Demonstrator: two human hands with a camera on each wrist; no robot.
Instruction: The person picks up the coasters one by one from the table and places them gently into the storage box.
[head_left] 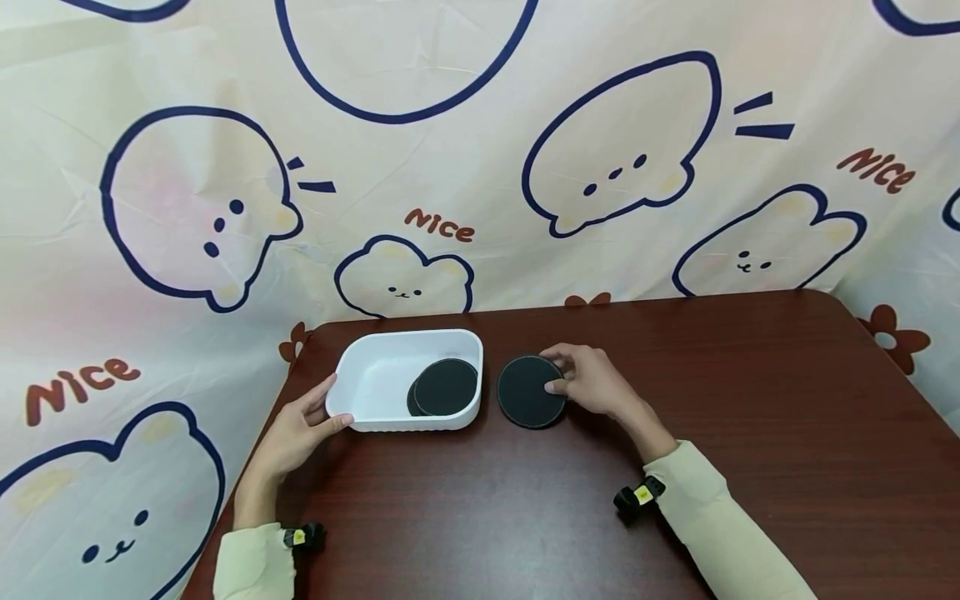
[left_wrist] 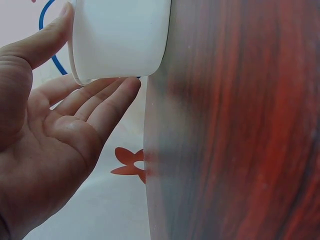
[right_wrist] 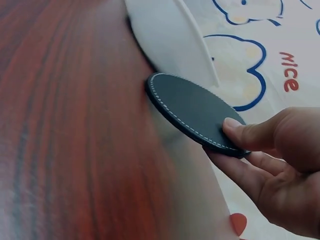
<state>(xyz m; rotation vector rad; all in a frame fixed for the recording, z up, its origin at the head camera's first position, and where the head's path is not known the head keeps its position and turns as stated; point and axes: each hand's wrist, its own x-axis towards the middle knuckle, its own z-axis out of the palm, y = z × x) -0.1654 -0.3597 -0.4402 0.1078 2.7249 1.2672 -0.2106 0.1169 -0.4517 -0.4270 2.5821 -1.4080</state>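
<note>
A white plastic bin (head_left: 375, 383) stands on the table, and black round coasters (head_left: 446, 387) lie overlapping at its right end. At the bin's left end, my left hand (head_left: 296, 433) holds the corner, thumb at the near side and fingers along the outer wall. In the left wrist view, the fingertips touch the bin's wall (left_wrist: 120, 40). Just right of the bin, my right hand (head_left: 592, 382) pinches another black coaster (head_left: 528, 392) by its right edge. The right wrist view shows light stitching round this coaster (right_wrist: 195, 110), with the thumb on top and fingers beneath.
The dark brown wooden table (head_left: 480, 517) ends at the back against a cream curtain (head_left: 495, 183) printed with cartoon bears. Black straps (head_left: 303, 537) with small devices sit at both sleeve cuffs. More tabletop extends to the right and front.
</note>
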